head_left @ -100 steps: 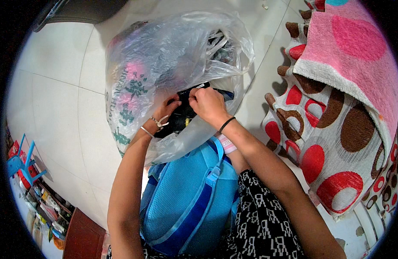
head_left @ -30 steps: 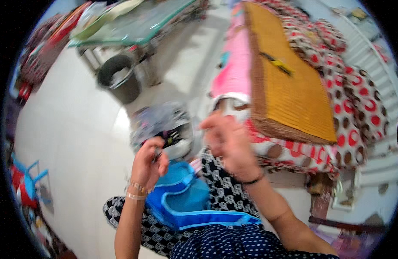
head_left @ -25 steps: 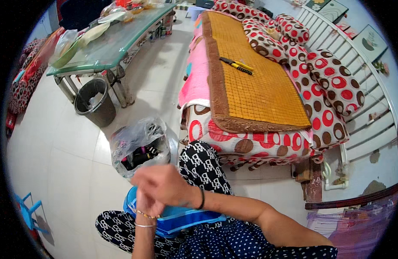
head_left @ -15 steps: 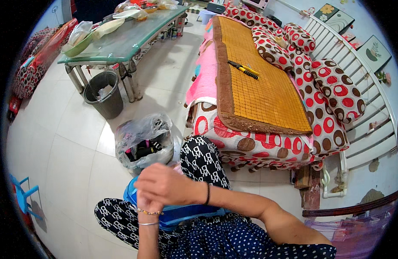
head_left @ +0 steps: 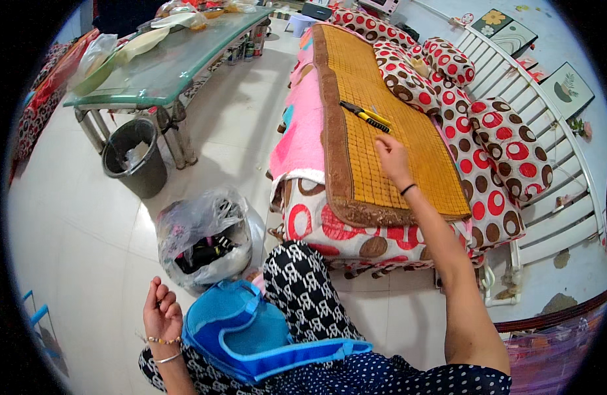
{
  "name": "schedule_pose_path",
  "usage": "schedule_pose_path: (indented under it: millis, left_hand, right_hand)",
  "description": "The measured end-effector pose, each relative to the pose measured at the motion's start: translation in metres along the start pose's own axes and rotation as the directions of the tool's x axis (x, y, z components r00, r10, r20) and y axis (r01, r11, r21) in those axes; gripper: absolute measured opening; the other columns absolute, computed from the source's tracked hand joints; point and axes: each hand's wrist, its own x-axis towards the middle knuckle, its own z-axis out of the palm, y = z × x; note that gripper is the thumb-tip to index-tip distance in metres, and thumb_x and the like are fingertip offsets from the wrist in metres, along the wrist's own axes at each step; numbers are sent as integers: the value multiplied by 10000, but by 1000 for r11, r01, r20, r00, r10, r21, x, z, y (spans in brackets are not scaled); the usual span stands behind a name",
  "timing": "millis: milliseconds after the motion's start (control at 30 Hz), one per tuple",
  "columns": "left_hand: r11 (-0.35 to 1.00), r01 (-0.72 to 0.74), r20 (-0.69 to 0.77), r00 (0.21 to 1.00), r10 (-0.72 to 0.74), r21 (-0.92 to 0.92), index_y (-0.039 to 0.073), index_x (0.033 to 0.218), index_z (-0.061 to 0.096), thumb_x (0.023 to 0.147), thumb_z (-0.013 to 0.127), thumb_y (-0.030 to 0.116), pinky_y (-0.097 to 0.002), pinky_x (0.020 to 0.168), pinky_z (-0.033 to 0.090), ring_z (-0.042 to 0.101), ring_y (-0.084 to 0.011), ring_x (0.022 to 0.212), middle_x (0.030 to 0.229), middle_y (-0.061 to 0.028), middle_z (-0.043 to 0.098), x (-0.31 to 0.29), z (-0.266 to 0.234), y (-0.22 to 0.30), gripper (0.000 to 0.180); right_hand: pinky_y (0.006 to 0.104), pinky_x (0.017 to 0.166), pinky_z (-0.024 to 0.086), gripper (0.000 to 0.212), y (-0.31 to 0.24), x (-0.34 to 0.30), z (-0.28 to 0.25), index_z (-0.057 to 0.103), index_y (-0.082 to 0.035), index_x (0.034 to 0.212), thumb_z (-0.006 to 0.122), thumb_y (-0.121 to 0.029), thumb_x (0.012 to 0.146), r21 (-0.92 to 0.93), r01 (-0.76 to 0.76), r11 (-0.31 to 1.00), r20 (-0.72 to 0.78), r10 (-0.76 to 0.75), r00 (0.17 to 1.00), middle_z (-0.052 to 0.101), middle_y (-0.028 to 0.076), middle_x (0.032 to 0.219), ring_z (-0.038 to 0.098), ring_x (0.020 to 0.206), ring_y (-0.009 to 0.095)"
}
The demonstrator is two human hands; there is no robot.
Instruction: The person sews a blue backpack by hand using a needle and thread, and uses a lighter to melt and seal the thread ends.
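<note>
A blue fabric piece shaped like a bra [head_left: 244,329], with a curved cup and a tapering band, lies across my lap. Left of it, my left hand [head_left: 162,313] is raised with curled fingers; whatever they hold is too small to make out. My right hand [head_left: 392,161] reaches over the woven mat [head_left: 408,178], its fingers drawn together; anything inside them is hidden. Just beyond those fingertips, a hand tool like pliers [head_left: 366,117], with yellow-and-black handles, rests on the mat.
A plastic bag [head_left: 204,204] of dark items stands on the floor before my knees. Behind it are a grey bin [head_left: 139,161] and a glass-topped table [head_left: 178,62]. Patterned cushions [head_left: 510,148] line the couch's right side. A blue stool [head_left: 40,316] is at far left.
My hands, together over my lap before, have parted. The right has swung forward and right over the mat; the left has moved left and down. The blue piece is now uncovered.
</note>
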Motion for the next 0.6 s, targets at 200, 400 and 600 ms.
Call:
schedule_pose_path:
  millis: [200,400,600]
  left_hand:
    - [982,-77,-167,980,106,172,87,951,482,941,385,218,-162,308,230,281,-31,430,578,47,319,26,-20,4,164]
    - [954,-68,-365,914,177,292,83,958,485,942,381,207,-164,303,238,299,-31,420,579,44,349,44,-19,5,162]
    - [930,-17,-370,915,163,367,83,972,483,946,368,211,-159,307,248,309,-23,423,591,46,375,57,-31,4,174]
  right_hand:
    - [365,597,439,198,78,97,19,588,36,906,511,-133,837,-332,-205,921,-26,209,978,586,142,771,548,649,229]
    - [369,756,470,244,136,162,56,633,7,932,590,-130,734,-474,-325,818,-57,340,939,629,183,905,600,864,297]
    - [398,683,489,142,157,182,83,653,2,823,628,-105,733,-584,-380,717,-45,439,898,633,185,825,611,760,302]
